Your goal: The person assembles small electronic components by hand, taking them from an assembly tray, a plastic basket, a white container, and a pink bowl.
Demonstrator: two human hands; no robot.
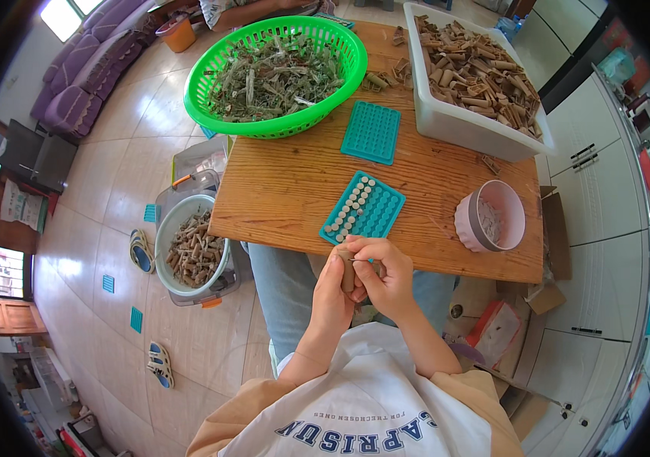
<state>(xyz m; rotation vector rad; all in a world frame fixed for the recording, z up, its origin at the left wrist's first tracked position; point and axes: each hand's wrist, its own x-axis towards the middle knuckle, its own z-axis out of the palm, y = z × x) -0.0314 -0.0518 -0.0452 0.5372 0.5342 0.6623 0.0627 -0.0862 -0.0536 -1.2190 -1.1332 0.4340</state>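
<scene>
Near frame centre, I'm holding a brown tube point(347, 273) in my left hand point(329, 288), likely light, crushable, best gripped mid-barrel, and pinching a thin sliver point(361, 260) in my right hand point(388, 280).

The tube point(349, 274), brown, dull and roughly cylindrical, is held in the left grip point(328, 288), nearly vertical in view, close to the table's point(283, 194) near edge. A thin dark pin point(360, 261) lies crosswise in the right grip point(388, 278), just beside the tube.
</scene>
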